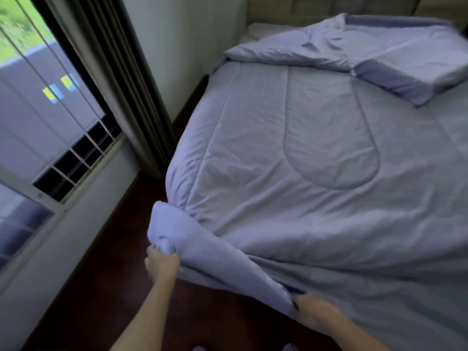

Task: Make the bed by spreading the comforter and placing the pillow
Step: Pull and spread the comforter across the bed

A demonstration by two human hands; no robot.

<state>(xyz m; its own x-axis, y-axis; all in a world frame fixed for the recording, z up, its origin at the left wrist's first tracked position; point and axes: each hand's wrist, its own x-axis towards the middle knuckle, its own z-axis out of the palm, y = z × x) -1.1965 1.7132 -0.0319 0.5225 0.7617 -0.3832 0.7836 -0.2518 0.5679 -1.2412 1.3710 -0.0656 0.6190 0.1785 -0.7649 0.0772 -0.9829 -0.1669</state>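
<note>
A pale lavender quilted comforter [316,153] covers most of the bed. Its top part is folded back near the headboard, showing a darker purple band. My left hand [162,264] grips the comforter's near left corner, bunched and lifted off the bed's foot. My right hand [314,312] holds the comforter's near edge further right, with its fingers tucked under the fabric. A white pillow [255,30] peeks out at the head of the bed, mostly hidden by the folded comforter.
A dark wood floor [121,287] runs between the bed and the window wall on the left. A grey curtain [114,79] hangs beside the window [38,97]. A beige headboard [329,8] stands at the back.
</note>
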